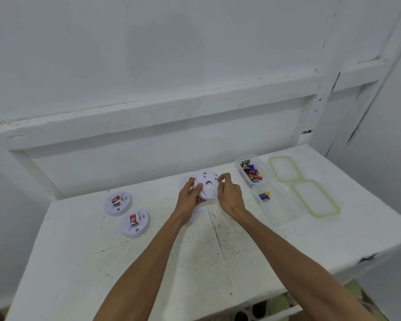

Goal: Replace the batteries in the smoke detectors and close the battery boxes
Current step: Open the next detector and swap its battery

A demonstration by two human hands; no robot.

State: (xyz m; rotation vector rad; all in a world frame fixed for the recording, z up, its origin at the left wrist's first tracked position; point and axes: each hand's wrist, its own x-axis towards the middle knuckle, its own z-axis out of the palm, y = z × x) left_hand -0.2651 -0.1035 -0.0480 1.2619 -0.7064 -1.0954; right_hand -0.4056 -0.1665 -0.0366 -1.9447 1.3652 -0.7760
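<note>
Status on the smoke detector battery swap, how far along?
Partly done, it seems. The far left detector and near left detector each show a red battery seated, compartments uncovered. In hand: left hand and right hand grip a third detector above the table. Left: the far battery box and near battery box stand open, lids beside them.

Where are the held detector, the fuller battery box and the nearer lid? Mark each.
held detector (207, 186), head view, its round white back face.
fuller battery box (243, 156), head view, its far rim.
nearer lid (315, 200), head view, its clear middle panel.
</note>
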